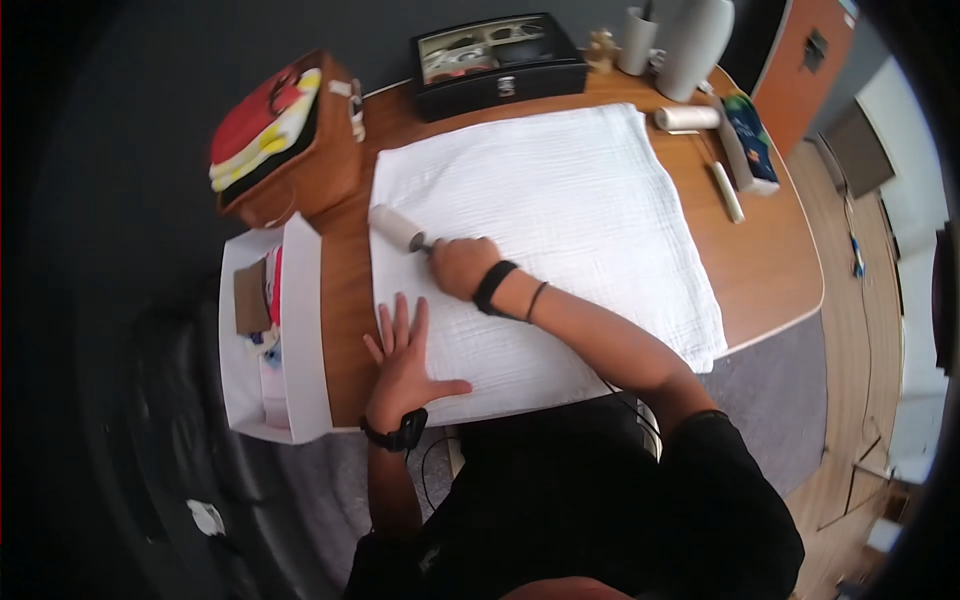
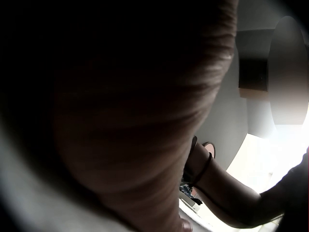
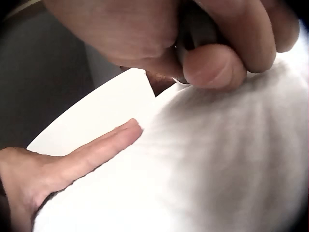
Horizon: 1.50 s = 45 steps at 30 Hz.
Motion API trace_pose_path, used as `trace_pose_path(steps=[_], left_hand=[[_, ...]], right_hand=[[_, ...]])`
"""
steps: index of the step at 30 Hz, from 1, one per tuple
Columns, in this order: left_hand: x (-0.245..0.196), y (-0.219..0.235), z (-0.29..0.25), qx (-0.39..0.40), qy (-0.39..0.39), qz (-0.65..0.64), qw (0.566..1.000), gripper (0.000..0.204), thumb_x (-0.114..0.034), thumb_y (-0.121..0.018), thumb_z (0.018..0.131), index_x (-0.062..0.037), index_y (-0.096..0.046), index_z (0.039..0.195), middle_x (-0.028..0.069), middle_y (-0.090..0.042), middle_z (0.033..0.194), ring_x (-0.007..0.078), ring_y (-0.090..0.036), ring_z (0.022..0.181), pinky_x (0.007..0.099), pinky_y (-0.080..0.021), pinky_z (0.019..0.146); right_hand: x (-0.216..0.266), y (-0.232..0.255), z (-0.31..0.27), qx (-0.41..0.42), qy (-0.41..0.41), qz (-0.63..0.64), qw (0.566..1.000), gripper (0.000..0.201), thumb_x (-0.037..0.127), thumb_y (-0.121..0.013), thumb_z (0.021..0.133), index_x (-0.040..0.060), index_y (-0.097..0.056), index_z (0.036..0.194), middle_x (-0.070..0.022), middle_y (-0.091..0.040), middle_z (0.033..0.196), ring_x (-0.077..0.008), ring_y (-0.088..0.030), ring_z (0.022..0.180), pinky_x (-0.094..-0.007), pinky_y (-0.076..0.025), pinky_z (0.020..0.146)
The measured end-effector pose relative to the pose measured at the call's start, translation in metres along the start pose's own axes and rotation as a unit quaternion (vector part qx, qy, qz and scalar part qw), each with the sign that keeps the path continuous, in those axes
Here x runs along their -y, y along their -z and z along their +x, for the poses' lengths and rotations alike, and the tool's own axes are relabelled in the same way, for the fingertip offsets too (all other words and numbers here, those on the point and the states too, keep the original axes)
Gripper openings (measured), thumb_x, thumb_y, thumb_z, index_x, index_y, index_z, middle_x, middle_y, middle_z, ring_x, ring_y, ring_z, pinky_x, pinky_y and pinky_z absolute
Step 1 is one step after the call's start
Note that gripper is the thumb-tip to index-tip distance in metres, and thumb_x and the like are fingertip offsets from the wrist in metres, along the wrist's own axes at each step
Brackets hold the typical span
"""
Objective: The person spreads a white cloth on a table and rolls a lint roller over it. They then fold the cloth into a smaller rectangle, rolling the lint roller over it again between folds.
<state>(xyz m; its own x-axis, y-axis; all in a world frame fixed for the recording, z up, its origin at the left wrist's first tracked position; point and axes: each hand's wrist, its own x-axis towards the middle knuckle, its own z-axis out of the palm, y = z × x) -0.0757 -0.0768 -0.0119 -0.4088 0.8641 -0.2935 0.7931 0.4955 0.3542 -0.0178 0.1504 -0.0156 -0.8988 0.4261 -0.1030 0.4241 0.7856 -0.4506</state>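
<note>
A white cloth [image 1: 560,190] lies spread over the wooden table. My right hand [image 1: 467,268] grips the dark handle of a white lint roller [image 1: 397,228], whose roll lies on the cloth near its left edge. In the right wrist view the fingers of the right hand [image 3: 217,48] curl round the dark handle [image 3: 195,29] just above the cloth [image 3: 231,140]. My left hand [image 1: 402,375], fingers spread, rests on the cloth's lower left edge; it shows flat in the right wrist view [image 3: 72,166]. The left wrist view is mostly filled by the left hand [image 2: 140,121], its fingers hidden.
A white box [image 1: 305,330] of folded items stands at the left, with a brown basket [image 1: 335,150] of clothes behind it. At the back is a black glasses case [image 1: 500,88]. A white roll [image 1: 688,118], a long box [image 1: 750,150] and a white stick [image 1: 728,192] lie right.
</note>
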Motion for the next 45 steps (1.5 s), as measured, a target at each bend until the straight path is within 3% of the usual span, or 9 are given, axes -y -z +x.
trace_pose_path(steps=[5, 7, 12, 19, 24, 29, 34, 41, 45], left_hand=[[0.004, -0.001, 0.0, 0.01, -0.015, -0.005, 1.0, 0.166, -0.084, -0.092, 0.051, -0.0112, -0.012, 0.177, 0.0263, 0.003, 0.183, 0.0514, 0.013, 0.166, 0.0851, 0.005, 0.119], [0.004, 0.0, 0.001, 0.01, -0.015, -0.003, 1.0, 0.166, -0.083, -0.092, 0.05, -0.0111, -0.012, 0.177, 0.0265, 0.003, 0.183, 0.0516, 0.013, 0.166, 0.0852, 0.006, 0.119], [0.007, -0.002, 0.0, 0.001, -0.016, -0.012, 1.0, 0.167, -0.082, -0.094, 0.049, -0.0107, -0.014, 0.177, 0.0272, 0.003, 0.182, 0.0518, 0.013, 0.166, 0.0851, 0.006, 0.119], [0.007, -0.002, 0.001, 0.012, -0.014, -0.007, 1.0, 0.168, -0.081, -0.094, 0.049, -0.0122, -0.012, 0.177, 0.0264, 0.004, 0.183, 0.0507, 0.014, 0.167, 0.0841, 0.006, 0.12], [0.01, -0.004, 0.0, 0.004, -0.027, -0.014, 1.0, 0.167, -0.085, -0.09, 0.05, -0.0134, -0.01, 0.178, 0.0256, 0.005, 0.183, 0.0504, 0.014, 0.167, 0.0837, 0.007, 0.12], [0.011, -0.007, -0.001, -0.002, -0.021, -0.009, 1.0, 0.169, -0.087, -0.09, 0.048, -0.0132, -0.01, 0.178, 0.0257, 0.004, 0.183, 0.0497, 0.014, 0.167, 0.0835, 0.007, 0.12], [0.012, -0.007, 0.0, -0.005, -0.027, -0.014, 1.0, 0.171, -0.088, -0.09, 0.046, -0.0126, -0.011, 0.178, 0.026, 0.004, 0.183, 0.0495, 0.014, 0.167, 0.0837, 0.006, 0.12], [0.012, -0.01, 0.0, -0.004, -0.019, -0.017, 1.0, 0.172, -0.089, -0.09, 0.045, -0.0128, -0.011, 0.178, 0.0263, 0.005, 0.183, 0.0485, 0.017, 0.167, 0.0805, 0.008, 0.122], [0.014, -0.01, 0.0, -0.013, -0.033, -0.015, 0.999, 0.171, -0.09, -0.089, 0.046, -0.012, -0.012, 0.177, 0.0273, 0.002, 0.182, 0.0504, 0.013, 0.167, 0.0851, 0.006, 0.119]], right_hand=[[-0.085, 0.035, 0.017, -0.029, -0.119, -0.036, 0.992, 0.043, 0.033, -0.041, 0.11, 0.0012, -0.07, 0.111, -0.0251, -0.08, 0.099, -0.0418, -0.079, 0.09, -0.0571, -0.062, 0.083], [-0.111, 0.084, 0.006, -0.017, -0.229, -0.021, 0.973, 0.044, 0.026, -0.041, 0.107, -0.0005, -0.074, 0.119, -0.0236, -0.079, 0.121, -0.04, -0.076, 0.116, -0.0531, -0.056, 0.104], [-0.209, 0.11, -0.004, -0.092, -0.311, -0.034, 0.945, 0.047, 0.032, -0.043, 0.109, -0.0019, -0.073, 0.122, -0.0251, -0.079, 0.12, -0.0412, -0.076, 0.113, -0.0514, -0.057, 0.103], [-0.125, 0.074, 0.021, -0.048, -0.193, -0.075, 0.977, 0.048, 0.039, -0.042, 0.111, 0.0003, -0.071, 0.117, -0.0211, -0.081, 0.107, -0.0397, -0.079, 0.101, -0.0541, -0.06, 0.095], [-0.046, 0.048, 0.048, 0.061, 0.089, -0.119, 0.987, 0.044, 0.049, -0.052, 0.11, 0.0137, -0.074, 0.124, -0.0163, -0.081, 0.099, -0.0377, -0.079, 0.097, -0.0521, -0.06, 0.089], [-0.045, 0.066, 0.098, 0.041, 0.051, -0.136, 0.989, 0.045, 0.051, -0.051, 0.109, 0.0177, -0.078, 0.126, -0.0146, -0.081, 0.115, -0.0336, -0.077, 0.111, -0.0525, -0.057, 0.097], [-0.081, 0.07, 0.128, -0.043, -0.04, -0.093, 0.994, 0.045, 0.05, -0.052, 0.107, 0.015, -0.076, 0.122, -0.0138, -0.082, 0.11, -0.0352, -0.078, 0.105, -0.0506, -0.06, 0.093], [-0.047, 0.064, 0.076, 0.059, 0.083, -0.12, 0.987, 0.047, 0.052, -0.053, 0.109, 0.0152, -0.077, 0.123, -0.0151, -0.081, 0.108, -0.0353, -0.078, 0.103, -0.0512, -0.059, 0.091], [-0.055, 0.056, 0.08, 0.03, 0.064, -0.125, 0.99, 0.046, 0.052, -0.052, 0.11, 0.0151, -0.078, 0.121, -0.0145, -0.082, 0.107, -0.0362, -0.078, 0.101, -0.0506, -0.059, 0.091]])
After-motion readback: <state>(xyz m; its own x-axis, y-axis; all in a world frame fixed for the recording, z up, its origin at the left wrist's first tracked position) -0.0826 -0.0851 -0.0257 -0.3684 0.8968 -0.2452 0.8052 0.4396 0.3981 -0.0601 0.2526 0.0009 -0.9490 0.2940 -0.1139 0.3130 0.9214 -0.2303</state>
